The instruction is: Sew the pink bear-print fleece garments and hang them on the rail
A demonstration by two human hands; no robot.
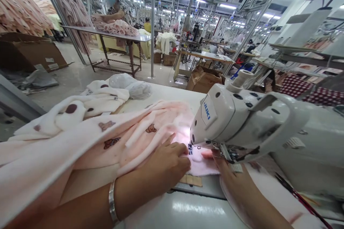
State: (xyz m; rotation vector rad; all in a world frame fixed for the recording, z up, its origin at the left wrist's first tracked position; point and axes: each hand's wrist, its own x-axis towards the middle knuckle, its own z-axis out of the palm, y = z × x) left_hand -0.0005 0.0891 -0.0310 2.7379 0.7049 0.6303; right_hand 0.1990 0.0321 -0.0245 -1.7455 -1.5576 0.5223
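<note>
A pale pink fleece fabric [150, 114] with printed bears runs across the table and under the presser foot [190, 149] of a white sewing machine [228, 114]. My left hand [169, 157], with a silver bangle at the wrist, is closed on the fleece just left of the foot; one finger points outward. To the right of the needle area, my right hand [231, 171] reaches beneath the machine head. One of its fingers lies stretched out on the cloth, while the others are partly hidden by the machine. The machine's lamp lights the cloth at the needle.
White spotted fleece [72, 109] and a clear plastic bag [131, 86] lie at the table's far left. Dark red-handled scissors or tweezers [301, 198] rest at right. A masked person [115, 10] stands behind a table of pink cloth [118, 27]. Cardboard boxes [205, 78] stand beyond.
</note>
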